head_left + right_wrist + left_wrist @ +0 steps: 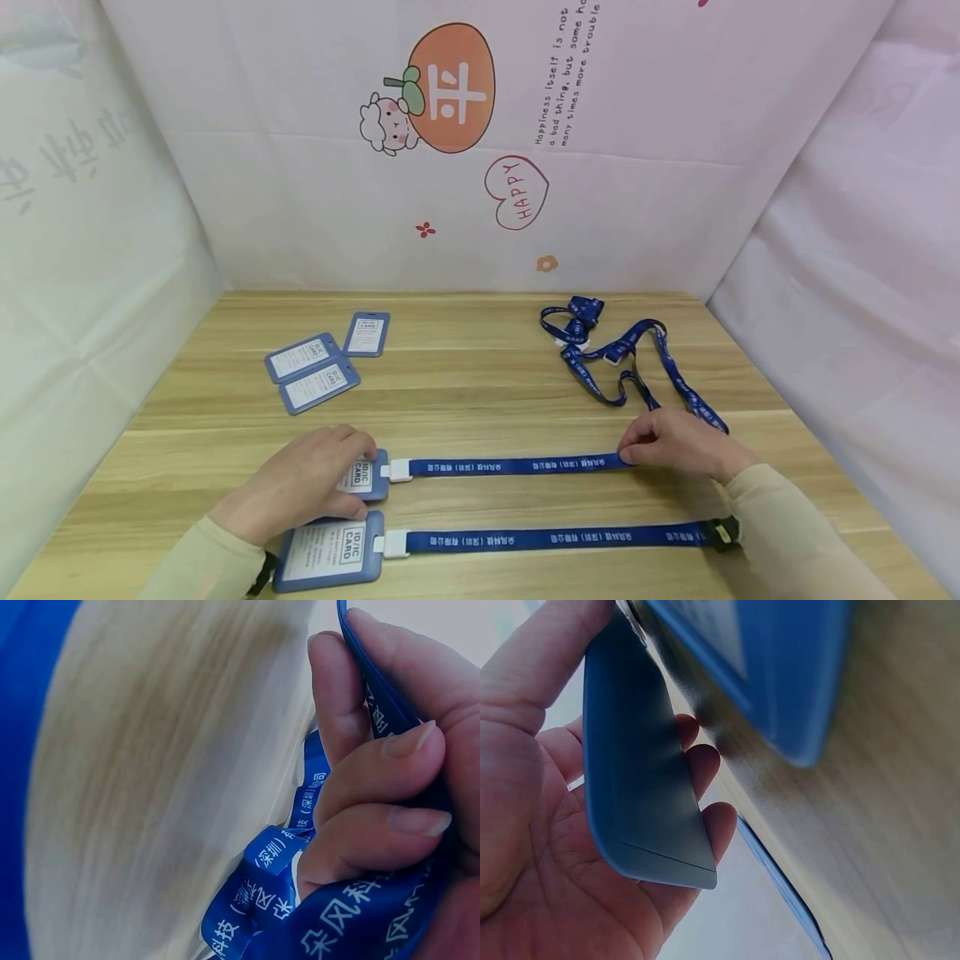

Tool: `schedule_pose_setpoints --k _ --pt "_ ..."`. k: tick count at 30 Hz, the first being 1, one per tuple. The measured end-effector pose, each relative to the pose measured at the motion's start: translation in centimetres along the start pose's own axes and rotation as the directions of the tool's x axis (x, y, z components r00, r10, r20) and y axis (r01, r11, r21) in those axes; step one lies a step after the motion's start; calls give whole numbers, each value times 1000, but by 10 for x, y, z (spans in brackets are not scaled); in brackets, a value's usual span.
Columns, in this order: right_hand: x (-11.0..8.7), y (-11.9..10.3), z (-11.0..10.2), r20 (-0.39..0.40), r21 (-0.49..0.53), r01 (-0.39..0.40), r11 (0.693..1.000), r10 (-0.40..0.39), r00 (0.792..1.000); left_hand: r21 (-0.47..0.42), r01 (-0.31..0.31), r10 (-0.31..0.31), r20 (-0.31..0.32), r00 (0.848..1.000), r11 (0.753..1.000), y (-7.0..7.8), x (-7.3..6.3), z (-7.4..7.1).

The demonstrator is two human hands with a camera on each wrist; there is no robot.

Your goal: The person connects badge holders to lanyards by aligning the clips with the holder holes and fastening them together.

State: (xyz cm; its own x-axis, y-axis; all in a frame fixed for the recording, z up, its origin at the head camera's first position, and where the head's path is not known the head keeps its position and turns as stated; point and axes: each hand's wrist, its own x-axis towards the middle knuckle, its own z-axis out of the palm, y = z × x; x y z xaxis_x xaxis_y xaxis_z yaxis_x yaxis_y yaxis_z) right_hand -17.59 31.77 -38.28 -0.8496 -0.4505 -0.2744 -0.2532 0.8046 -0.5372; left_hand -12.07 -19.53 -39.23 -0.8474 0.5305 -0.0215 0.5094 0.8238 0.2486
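My left hand (303, 479) grips a blue ID card holder (381, 475) by its long edges, thumb on one side and fingers on the other. The left wrist view shows the holder's plain blue side (634, 765). A white clip (401, 470) joins it to a blue lanyard (517, 467) stretched to the right. At the lanyard's far end my right hand (682, 446) pinches the strap between thumb and forefinger; more strap (360, 922) runs through its curled fingers. Nearer me lies another card holder (330, 557) with its lanyard (525, 540) laid out straight, its right end under my right wrist.
Three loose card holders (303, 358) lie at the back left of the wooden table (465, 375), two overlapping. Loosely bunched blue lanyards (667, 358) lie at the back right, just beyond my right hand. White printed cloth (300, 208) walls the back and both sides.
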Motion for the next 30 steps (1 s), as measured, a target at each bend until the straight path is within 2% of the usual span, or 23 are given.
schedule_pose_setpoints --k 14,19,26,30 --pt "0 0 2 8 0 11 1000 -11 1000 18 34 -34 24 999 999 2 -1 -1" --pt "1 0 3 9 -5 18 1000 -18 1000 8 25 -25 22 999 1000 3 -3 -2" --pt "1 -2 3 11 -11 14 1000 -14 1000 -37 53 -49 96 994 998 9 -6 -5" --pt "1 -1 3 13 -2 17 1000 -17 1000 -31 46 -42 107 993 998 11 -7 -6"
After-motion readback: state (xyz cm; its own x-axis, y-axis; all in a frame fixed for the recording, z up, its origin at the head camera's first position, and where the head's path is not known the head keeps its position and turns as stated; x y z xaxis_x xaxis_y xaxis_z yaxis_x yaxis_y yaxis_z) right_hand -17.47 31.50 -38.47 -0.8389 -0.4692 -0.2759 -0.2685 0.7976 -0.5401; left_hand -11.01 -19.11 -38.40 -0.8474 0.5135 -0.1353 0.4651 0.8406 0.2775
